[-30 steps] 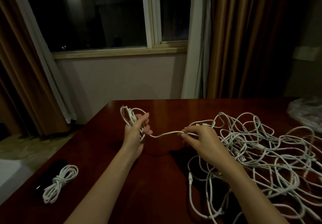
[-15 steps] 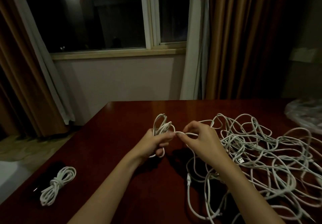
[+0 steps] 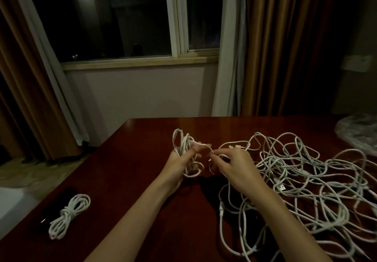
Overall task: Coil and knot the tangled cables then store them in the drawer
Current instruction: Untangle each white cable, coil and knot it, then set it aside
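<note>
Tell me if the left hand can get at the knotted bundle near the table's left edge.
Probably not right away: the left hand grips a half-wound coil. The path to the knotted bundle looks unobstructed.

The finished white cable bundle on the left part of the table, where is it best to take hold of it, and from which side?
Grip the knotted cable bundle at its wrapped waist, coming from above. It lies flat on the table, loops fan out both ways from the wrap, so that middle is likely the firmest part and keeps the coil together.

Cable tangle (image 3: pixel 306 184) blocks table (image 3: pixel 126 170) at 3 o'clock; knotted coil (image 3: pixel 68 213) at 8; bare wood between, 9 to 12.
</note>
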Motion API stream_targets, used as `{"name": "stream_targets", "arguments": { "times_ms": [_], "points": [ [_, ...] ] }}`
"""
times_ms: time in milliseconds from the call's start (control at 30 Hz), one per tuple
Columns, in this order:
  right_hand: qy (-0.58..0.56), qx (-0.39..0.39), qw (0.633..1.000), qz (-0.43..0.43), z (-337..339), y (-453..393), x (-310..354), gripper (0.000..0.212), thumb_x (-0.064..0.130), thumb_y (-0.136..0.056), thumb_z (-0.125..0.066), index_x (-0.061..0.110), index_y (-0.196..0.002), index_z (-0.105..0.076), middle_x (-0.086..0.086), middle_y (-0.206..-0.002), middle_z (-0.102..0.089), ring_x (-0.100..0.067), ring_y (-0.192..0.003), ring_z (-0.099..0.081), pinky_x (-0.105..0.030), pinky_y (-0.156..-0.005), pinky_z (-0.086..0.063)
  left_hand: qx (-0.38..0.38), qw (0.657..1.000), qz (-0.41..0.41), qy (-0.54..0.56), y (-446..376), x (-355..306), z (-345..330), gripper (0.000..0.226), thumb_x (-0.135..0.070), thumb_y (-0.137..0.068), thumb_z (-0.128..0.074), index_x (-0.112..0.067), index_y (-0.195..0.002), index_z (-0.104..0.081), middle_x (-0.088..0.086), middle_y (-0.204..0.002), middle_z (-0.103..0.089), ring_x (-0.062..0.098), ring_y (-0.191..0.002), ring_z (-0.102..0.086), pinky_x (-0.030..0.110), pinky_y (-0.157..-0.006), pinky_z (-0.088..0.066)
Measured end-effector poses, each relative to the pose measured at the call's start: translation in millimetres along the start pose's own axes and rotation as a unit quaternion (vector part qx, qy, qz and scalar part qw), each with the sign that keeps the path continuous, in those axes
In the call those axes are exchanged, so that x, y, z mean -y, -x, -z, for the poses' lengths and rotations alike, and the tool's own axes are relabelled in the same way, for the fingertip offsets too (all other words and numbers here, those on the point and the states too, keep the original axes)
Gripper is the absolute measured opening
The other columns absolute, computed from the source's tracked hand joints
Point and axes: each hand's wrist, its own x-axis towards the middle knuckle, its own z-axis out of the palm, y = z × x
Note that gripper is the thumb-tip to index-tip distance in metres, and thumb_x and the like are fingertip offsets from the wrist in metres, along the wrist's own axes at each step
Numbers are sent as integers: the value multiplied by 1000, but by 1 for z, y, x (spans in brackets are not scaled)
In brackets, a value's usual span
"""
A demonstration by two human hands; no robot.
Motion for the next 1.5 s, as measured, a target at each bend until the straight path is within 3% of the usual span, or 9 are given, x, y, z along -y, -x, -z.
{"name": "stream_targets", "arguments": {
  "times_ms": [133,233,400,567,833,1000,1167,1367,1500],
  "points": [
    [11,24,1000,7,-3,1,-2,26,26,-97,-52,30,-116,-68,4,-96,-73,-12,-74,-68,-35,-76,-56,25,999,-29,-33,7,4,-17,4,-11,-82,-70,-14,-85,-71,5,-82,-74,18,-81,-71,25,-71,-56],
    [35,47,998,12,-7,0,-1,24,31,-97,-53,27,-80,-70,3,-67,-67,-13,-59,-62,-40,-67,-54,-39,998,-42,-12,3,5,-15,24,-9,-85,-67,-22,-67,-74,12,-89,-74,25,-87,-71,34,-79,-57],
    [5,51,999,8,-4,0,1,26,45,-91,-59,25,-86,-75,6,-81,-72,-6,-75,-66,-36,-76,-55,-88,985,-15,150,-3,2,-6,25,-10,-89,-62,-12,-64,-64,6,-66,-66,19,-66,-69,33,-62,-58],
    [52,79,995,32,-1,-1,-3,21,34,-92,-60,20,-87,-75,3,-80,-71,-8,-76,-63,-41,-77,-53,-127,953,-11,275,-13,-4,12,25,-6,-96,-52,-16,-74,-45,-5,-52,-47,5,-41,-48,20,-45,-48],
    [-65,-1,998,12,4,-1,1,11,24,-92,-64,23,-88,-73,7,-80,-71,2,-78,-64,-15,-71,-51,-30,998,-18,-49,-4,-3,10,28,-28,-70,-75,-15,-92,-64,-5,-65,-60,7,-56,-55,21,-53,-45],
    [-60,-38,997,9,3,-1,3,11,31,-88,-66,22,-85,-70,13,-78,-68,5,-76,-63,-9,-64,-45,92,980,-5,-176,3,-6,4,7,-20,-86,-69,-15,-90,-68,-3,-71,-66,8,-68,-63,20,-64,-49],
    [-95,-22,995,-23,3,-2,2,14,35,-90,-64,22,-85,-69,9,-79,-69,-2,-76,-65,-22,-72,-52,6,999,39,-37,-1,-3,11,11,-24,-80,-71,-17,-76,-63,-8,-55,-55,3,-50,-52,20,-53,-42],
    [-43,35,998,0,3,-1,1,8,23,-88,-67,24,-83,-73,16,-84,-68,11,-84,-59,-4,-68,-45,-93,968,37,231,-10,-9,21,11,-24,-86,-63,-15,-80,-58,-5,-56,-54,5,-47,-55,17,-45,-48],
    [-48,37,998,2,2,0,1,11,31,-87,-68,24,-95,-72,16,-93,-68,6,-90,-60,-11,-76,-46,-103,968,50,225,-9,-7,24,14,-27,-80,-67,-14,-83,-63,-2,-64,-62,9,-56,-64,20,-51,-54]
  ]
}}
